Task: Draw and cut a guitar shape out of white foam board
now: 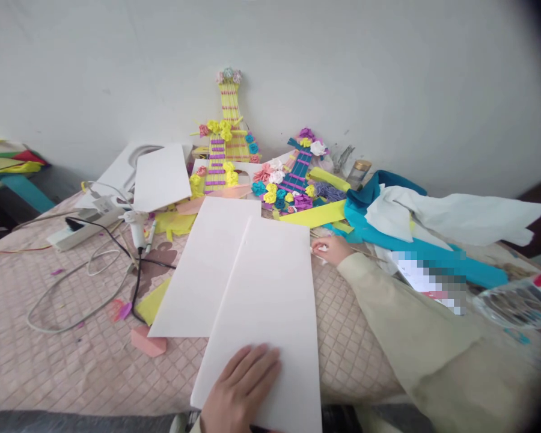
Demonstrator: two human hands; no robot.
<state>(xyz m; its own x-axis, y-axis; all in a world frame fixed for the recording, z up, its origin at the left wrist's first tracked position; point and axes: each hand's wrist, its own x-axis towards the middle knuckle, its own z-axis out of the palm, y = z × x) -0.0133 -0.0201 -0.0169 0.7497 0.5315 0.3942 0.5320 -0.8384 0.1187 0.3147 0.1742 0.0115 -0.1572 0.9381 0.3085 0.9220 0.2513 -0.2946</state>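
Observation:
My left hand (241,385) lies flat with fingers stretched out on a white board (270,300) close to the table's front edge. That board overlaps a second white board (198,276) to its left. My right hand (332,249) is by the front board's far right edge, its fingers curled together. Something small and white shows at those fingers, too little of it to name. Thin sticks lie beside this hand. Behind the boards stand paper-flower-trimmed guitar shapes, one yellow (216,159) and one teal (297,171).
A white glue gun (136,230) and a power strip (83,228) with looping cables occupy the left. Teal paper (433,258) and white paper (460,216) lie on the right, near a blurred-out phone-like item (428,282) and a plastic bag (523,297). A jar (359,173) stands behind.

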